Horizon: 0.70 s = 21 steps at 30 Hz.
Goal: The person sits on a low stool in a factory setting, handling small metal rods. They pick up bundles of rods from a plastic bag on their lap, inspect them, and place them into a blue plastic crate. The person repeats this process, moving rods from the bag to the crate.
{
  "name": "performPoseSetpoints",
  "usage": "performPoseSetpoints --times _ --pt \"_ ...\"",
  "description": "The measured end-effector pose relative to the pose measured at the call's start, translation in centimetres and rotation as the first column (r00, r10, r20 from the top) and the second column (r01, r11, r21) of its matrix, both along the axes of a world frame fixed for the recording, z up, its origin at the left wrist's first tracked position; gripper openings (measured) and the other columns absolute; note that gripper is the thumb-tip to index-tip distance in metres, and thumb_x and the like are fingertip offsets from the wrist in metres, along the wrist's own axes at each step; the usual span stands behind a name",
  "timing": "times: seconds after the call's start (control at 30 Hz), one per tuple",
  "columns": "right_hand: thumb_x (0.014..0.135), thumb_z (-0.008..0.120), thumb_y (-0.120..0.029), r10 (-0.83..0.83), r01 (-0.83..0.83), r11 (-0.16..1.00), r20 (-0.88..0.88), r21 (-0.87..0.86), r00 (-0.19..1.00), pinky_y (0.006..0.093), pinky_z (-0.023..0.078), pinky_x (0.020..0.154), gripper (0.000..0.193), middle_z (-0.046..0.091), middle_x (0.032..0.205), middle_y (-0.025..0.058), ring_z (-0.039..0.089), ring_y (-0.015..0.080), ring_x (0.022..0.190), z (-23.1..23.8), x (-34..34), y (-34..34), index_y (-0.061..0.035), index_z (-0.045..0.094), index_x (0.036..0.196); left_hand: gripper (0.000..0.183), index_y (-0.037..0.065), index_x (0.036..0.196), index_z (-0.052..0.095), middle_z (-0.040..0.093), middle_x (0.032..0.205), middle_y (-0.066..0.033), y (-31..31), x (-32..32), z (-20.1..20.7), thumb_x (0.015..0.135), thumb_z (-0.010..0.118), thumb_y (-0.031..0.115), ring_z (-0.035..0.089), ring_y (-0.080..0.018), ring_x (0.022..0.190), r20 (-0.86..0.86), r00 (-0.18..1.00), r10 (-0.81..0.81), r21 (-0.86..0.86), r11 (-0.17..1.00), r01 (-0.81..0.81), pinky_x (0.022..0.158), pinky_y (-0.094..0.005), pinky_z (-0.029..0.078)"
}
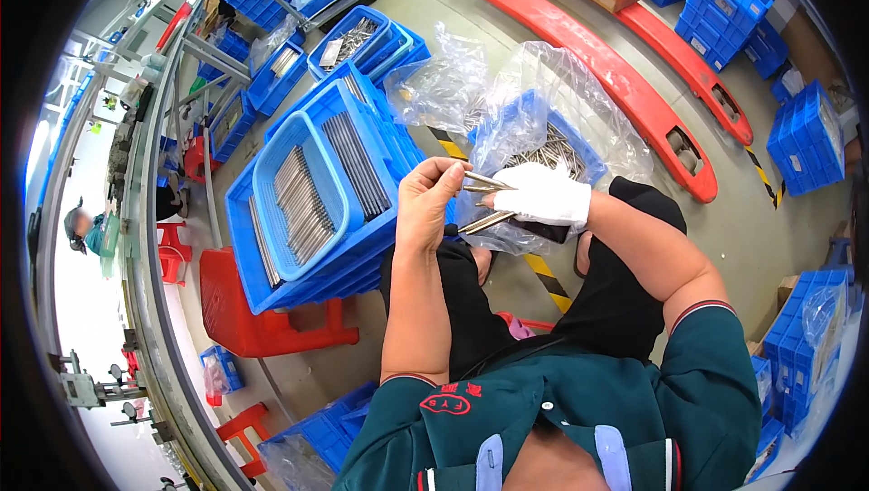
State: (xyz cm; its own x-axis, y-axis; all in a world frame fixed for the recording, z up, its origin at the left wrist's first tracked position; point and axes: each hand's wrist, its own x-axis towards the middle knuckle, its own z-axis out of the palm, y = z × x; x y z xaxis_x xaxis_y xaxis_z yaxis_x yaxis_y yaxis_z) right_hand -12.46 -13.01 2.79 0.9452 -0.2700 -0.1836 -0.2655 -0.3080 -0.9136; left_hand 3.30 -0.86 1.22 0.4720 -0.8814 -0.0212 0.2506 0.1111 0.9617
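My bare left hand (425, 197) is closed, pinching the end of a slim metal rod (487, 181) between thumb and fingers. Close beside it, my right hand (550, 196) wears a white glove and is wrapped round several metal rods (487, 221), whose ends stick out toward the left. Both hands are above a plastic-lined blue crate (593, 162) between my legs and the pallet truck. Loose rods (559, 147) lie jumbled in that crate. To the left, a light-blue basket (264, 185) holds rods laid side by side in a row.
The basket sits in a blue crate (237, 206) on a stack, with more rods beside it. A red stool (226, 296) stands by the stack. Clear plastic sheeting (625, 120) spreads round the front crate. Beyond is a red pallet truck (588, 57); blue crates (806, 147) stand at right.
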Motion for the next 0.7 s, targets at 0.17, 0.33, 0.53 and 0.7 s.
performPoseSetpoints --times 0.17,0.33,0.53,0.7 --pt "0.085 0.059 -0.04 0.03 -0.03 1.0 0.002 -0.009 1.0 0.0333 0.041 0.062 0.041 0.057 0.068 0.012 0.048 0.0179 0.064 0.4 -0.18 -0.02 0.0013 0.061 0.086 0.017 -0.001 0.09 0.066 0.064 0.081 -0.0022 0.11 0.25 0.19 0.083 0.069 0.014 0.05 -0.0057 0.068 0.012 1.0 -0.024 0.025 0.999 0.023 0.064 -0.0206 0.039" --pt "0.085 0.059 -0.039 0.048 -0.048 0.999 -0.003 -0.009 0.999 0.0336 0.041 0.063 0.04 0.057 0.068 0.0123 0.049 0.0187 0.064 0.36 -0.29 -0.11 0.001 0.061 0.085 0.017 -0.001 0.089 0.066 0.064 0.081 -0.0026 0.15 0.24 0.15 0.082 0.07 0.014 0.05 -0.0055 0.068 -0.017 0.999 -0.038 0.023 0.999 0.039 0.065 -0.0202 0.039" --pt "0.085 0.058 -0.038 0.01 -0.009 0.998 0.024 -0.058 1.0 0.0346 0.042 0.064 0.039 0.058 0.07 0.0135 0.051 0.0206 0.064 0.31 -0.33 0.41 0.0007 0.061 0.085 0.018 -0.003 0.087 0.065 0.064 0.082 -0.0081 0.09 0.18 -0.26 0.084 0.068 0.015 0.05 -0.0085 0.063 -0.022 0.999 -0.032 0.014 0.999 0.032 0.061 -0.0225 0.041" --pt "0.086 0.057 -0.038 0.011 -0.01 0.998 0.008 -0.056 1.0 0.0351 0.043 0.066 0.038 0.06 0.073 0.0151 0.053 0.0223 0.067 0.37 -0.15 0.13 0.0007 0.062 0.087 0.019 -0.001 0.086 0.065 0.064 0.081 -0.0055 -0.07 -0.03 -0.48 0.087 0.064 0.018 0.049 -0.0077 0.065 -0.224 0.973 -0.051 -0.034 0.998 0.045 0.062 -0.0221 0.039"
